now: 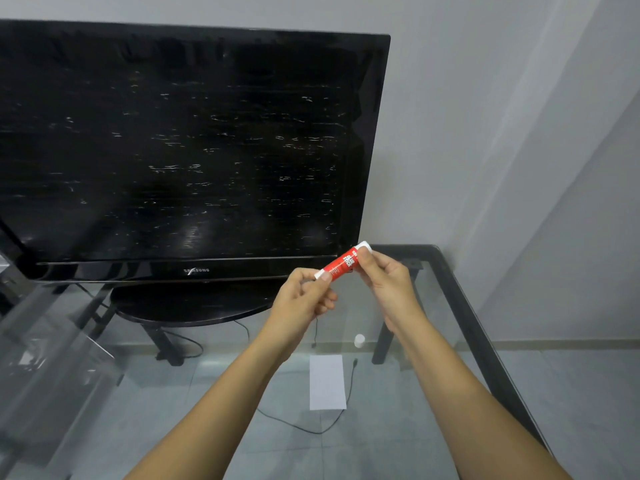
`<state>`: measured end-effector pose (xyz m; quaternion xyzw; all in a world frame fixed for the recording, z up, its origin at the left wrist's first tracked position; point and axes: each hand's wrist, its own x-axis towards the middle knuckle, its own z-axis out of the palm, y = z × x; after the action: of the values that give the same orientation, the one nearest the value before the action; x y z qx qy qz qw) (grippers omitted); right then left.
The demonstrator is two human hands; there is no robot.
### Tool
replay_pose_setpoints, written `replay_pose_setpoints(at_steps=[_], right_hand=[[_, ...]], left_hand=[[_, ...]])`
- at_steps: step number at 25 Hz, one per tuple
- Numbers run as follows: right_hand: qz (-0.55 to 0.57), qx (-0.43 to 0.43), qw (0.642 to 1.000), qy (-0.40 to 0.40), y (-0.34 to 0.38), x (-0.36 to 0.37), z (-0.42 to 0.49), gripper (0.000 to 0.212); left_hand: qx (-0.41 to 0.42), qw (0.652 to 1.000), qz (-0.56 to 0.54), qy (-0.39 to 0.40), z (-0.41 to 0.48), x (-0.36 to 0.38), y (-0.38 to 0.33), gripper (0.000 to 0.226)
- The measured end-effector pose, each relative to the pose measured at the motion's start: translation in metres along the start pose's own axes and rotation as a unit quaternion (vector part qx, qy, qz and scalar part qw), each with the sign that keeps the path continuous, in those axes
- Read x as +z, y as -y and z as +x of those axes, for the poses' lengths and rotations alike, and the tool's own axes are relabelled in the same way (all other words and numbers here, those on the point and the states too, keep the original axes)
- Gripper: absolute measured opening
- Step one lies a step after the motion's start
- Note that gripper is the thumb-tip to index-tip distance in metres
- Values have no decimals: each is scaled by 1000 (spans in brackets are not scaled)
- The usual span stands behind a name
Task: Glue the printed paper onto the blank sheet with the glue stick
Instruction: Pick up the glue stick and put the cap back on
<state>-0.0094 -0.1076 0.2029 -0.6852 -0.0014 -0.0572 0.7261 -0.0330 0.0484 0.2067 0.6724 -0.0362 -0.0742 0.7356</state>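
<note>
Both hands hold a red glue stick [341, 263] up in the air in front of the television. My left hand [304, 297] pinches its lower white end between thumb and fingers. My right hand [388, 282] grips its upper white end. The stick lies tilted, upper end to the right. Below the hands, a small white sheet of paper [327, 382] lies flat on the glass table [446, 271]. A small white cap [359, 340] stands on the glass just beyond the sheet. I cannot tell whether the sheet is printed or blank.
A large black television [187, 147] on an oval stand [187, 303] fills the back of the table. The table's black frame runs along the right edge. A thin black cable [304, 427] shows through the glass on the floor. A grey wall lies to the right.
</note>
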Motion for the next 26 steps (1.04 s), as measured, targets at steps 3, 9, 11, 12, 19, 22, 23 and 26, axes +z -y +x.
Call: replay_pose_setpoints(at_steps=[3,9,11,12,19,22,23,26], right_hand=[[-1,1,1000,12,0,0,4,45],[-32,14,999,21,-4,1,12,27],[-18,17,1000,8,-8,1,14,29],[-13,21,1000,-1,-10,1,15,28],[-50,80,995,21,-49,-3,28,41],[-256,93,962,-10,-99,-23,33,48],[-355,86,931,4,-120,-32,32,46],[-542,99,824,132,-173,-47,24,46]], left_hand=[[-67,997,-35,6,5,-2,-2,40],[-371,878,-265,147,20,-19,-13,58],[-220,974,-36,26,20,-11,-5,55],[-83,992,86,-42,18,-6,1,47],[166,928,316,-106,14,-10,37,26],[155,922,333,-121,13,-19,53,25],[149,921,338,-124,11,-22,57,24],[143,922,336,-127,6,-31,65,21]])
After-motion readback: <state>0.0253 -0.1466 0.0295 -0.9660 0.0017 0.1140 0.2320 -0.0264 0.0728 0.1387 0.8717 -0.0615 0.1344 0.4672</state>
